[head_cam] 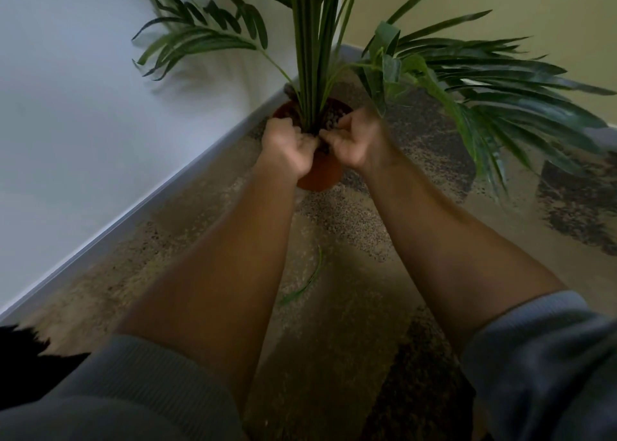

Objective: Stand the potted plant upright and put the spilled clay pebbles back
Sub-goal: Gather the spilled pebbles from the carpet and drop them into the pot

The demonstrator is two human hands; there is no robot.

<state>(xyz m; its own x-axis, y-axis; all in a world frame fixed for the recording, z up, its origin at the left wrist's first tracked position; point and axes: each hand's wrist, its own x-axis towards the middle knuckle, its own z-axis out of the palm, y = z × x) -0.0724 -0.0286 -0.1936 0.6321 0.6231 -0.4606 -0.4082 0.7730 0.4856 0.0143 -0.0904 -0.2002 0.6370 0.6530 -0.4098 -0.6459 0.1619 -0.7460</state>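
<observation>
A palm plant point(314, 56) stands upright in a terracotta pot point(319, 173) on the carpet in the room's corner. Brown clay pebbles point(334, 115) fill the pot's top around the stems. My left hand point(287, 146) is over the pot's near left rim, fingers curled at the base of the stems. My right hand point(354, 140) is over the near right rim, fingers curled and pinched close to the left hand. Whether either hand holds pebbles is hidden by the fingers and blur.
A white wall point(83, 106) with a skirting board runs along the left, a yellow wall point(500, 3) behind. Long fronds point(500, 106) spread right over the patterned carpet point(334, 307). A loose green leaf point(309, 280) lies on the carpet between my forearms.
</observation>
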